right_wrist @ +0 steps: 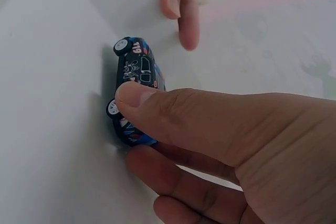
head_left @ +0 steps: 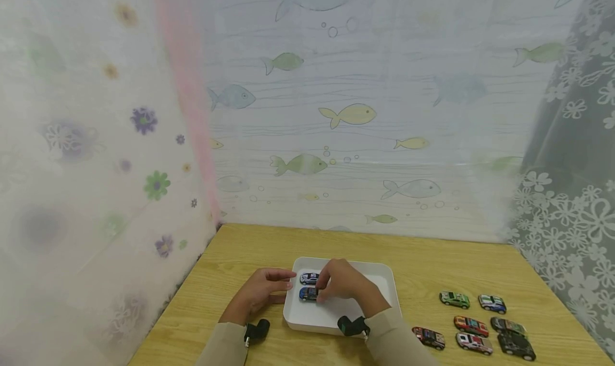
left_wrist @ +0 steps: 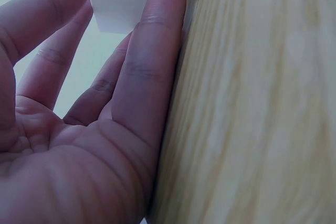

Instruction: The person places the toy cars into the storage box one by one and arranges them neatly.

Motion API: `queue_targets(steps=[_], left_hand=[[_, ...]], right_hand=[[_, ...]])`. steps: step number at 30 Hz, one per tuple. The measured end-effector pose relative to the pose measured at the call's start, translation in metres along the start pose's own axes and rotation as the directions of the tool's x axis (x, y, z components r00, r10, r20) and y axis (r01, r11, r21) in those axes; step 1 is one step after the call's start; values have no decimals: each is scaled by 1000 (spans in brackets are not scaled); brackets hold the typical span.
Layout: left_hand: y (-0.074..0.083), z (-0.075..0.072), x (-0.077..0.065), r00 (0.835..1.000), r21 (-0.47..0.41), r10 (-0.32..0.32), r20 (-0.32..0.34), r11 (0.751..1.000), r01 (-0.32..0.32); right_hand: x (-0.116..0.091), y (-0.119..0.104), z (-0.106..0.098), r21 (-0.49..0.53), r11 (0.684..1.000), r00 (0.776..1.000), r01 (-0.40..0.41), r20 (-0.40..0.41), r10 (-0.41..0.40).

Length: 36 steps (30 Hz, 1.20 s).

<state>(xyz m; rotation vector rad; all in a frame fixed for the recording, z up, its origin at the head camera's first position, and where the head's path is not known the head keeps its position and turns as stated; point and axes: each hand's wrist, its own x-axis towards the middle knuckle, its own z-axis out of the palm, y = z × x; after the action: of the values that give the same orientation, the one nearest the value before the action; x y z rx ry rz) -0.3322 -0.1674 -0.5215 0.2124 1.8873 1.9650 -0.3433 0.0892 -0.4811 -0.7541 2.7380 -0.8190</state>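
Note:
A white tray stands on the wooden table with two toy cars in its left half. The farther one is a white-and-black toy car. Nearer to me lies a dark blue toy car, with the number 119 on its side in the right wrist view. My right hand pinches this blue car between thumb and fingers, down at the tray's floor. At the tray's left wall, my left hand touches the rim with fairly straight fingers, holding no car.
Several toy cars lie on the table right of the tray, among them a green car, a white-and-blue car, a red-and-yellow car and a black car. A dark red car is nearest the tray. Patterned curtains enclose the table.

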Motion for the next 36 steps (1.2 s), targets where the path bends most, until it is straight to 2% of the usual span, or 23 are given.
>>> queue_targets(steps=[14,30,36], left_hand=[[-2,-2,2,1000,-8,1,-2,1000,-1],[-1,-2,3,1000,-7,10,10,1000,-10],[-2,0,2,1000,3,5,2,1000,-5]], right_hand=[[-2,-4,1,15,1000,1000,11,-5,-11],[-7,-8,-5,15,999,999,-35,3,35],[-14,-6,-8,25,1000,1000,15,0,-15]])
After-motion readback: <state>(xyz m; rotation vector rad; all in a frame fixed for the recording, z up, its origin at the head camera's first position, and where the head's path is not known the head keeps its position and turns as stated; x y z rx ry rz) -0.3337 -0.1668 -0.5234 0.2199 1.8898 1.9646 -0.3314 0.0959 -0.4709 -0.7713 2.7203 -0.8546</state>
